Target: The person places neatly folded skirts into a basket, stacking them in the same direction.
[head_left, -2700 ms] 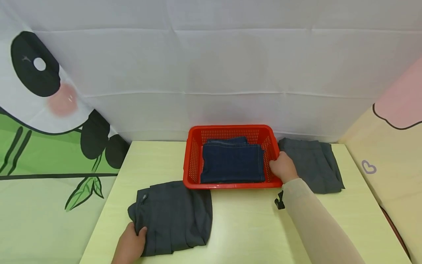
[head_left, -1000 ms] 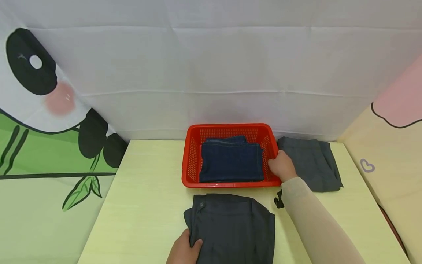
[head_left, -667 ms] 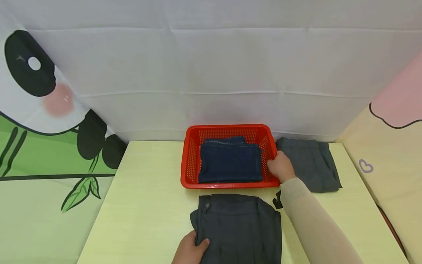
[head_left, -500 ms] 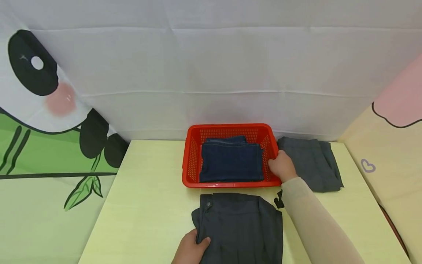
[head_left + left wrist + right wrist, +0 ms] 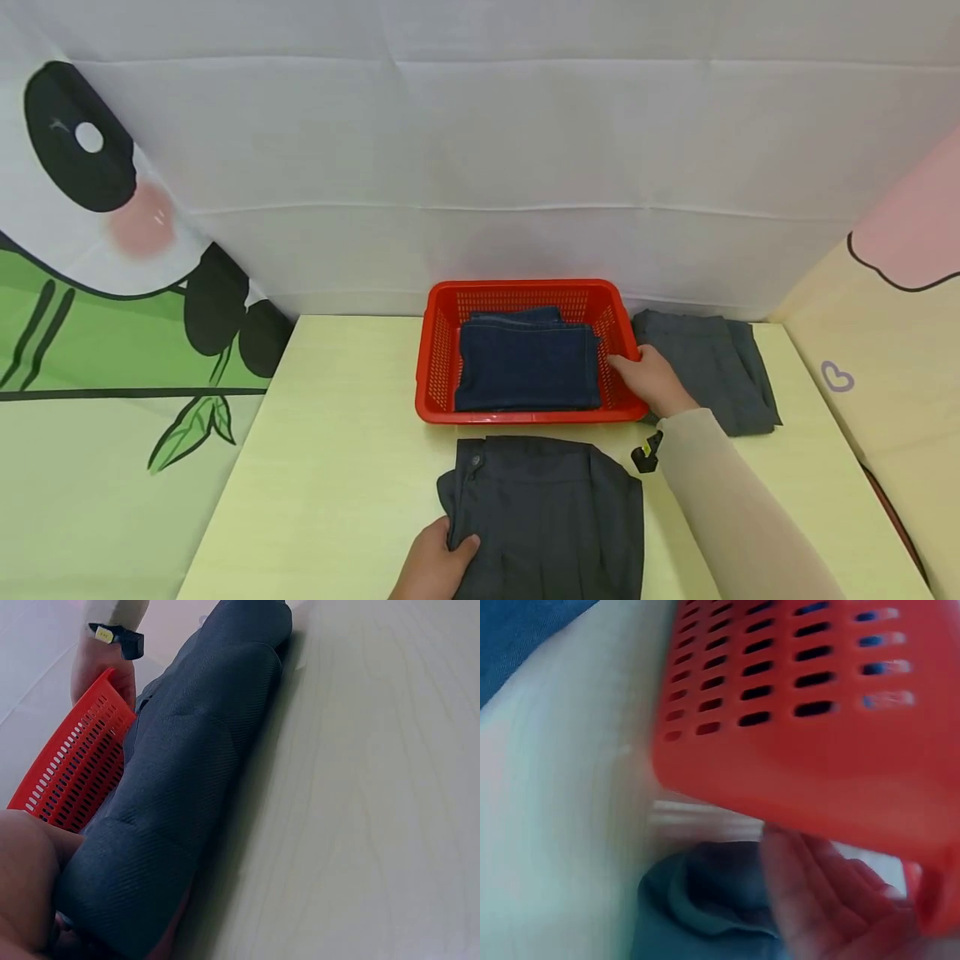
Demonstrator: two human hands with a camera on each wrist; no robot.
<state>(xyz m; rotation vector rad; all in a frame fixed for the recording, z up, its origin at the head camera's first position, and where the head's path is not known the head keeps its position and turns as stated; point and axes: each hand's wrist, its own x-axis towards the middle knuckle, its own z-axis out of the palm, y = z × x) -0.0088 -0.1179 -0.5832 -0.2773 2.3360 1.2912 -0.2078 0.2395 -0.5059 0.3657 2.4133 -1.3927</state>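
My left hand [image 5: 435, 560] pinches the left edge of a folded dark grey pleated skirt [image 5: 551, 517], thumb on top, in front of the basket. A button shows at its waistband. In the left wrist view the folded cloth [image 5: 172, 765] forms a thick roll beside the thumb. My right hand [image 5: 654, 379] is at the right end of a red plastic basket [image 5: 531, 417], thumb over the rim and fingers outside. In the right wrist view those fingers [image 5: 821, 892] look loosely extended beside the basket wall. Folded dark blue denim [image 5: 527, 367] lies inside the basket.
Another folded grey garment [image 5: 716, 375] lies right of the basket, partly behind my right hand. The pale wooden table [image 5: 337, 467] meets a white cloth backdrop [image 5: 525, 167] behind and printed cloths at both sides. A black strap end [image 5: 647, 454] hangs at my right wrist.
My left hand has brought the grey skirt from the left to in front of the basket, where it now stays. My right hand has just loosened at the basket's rim and shifted slightly right.
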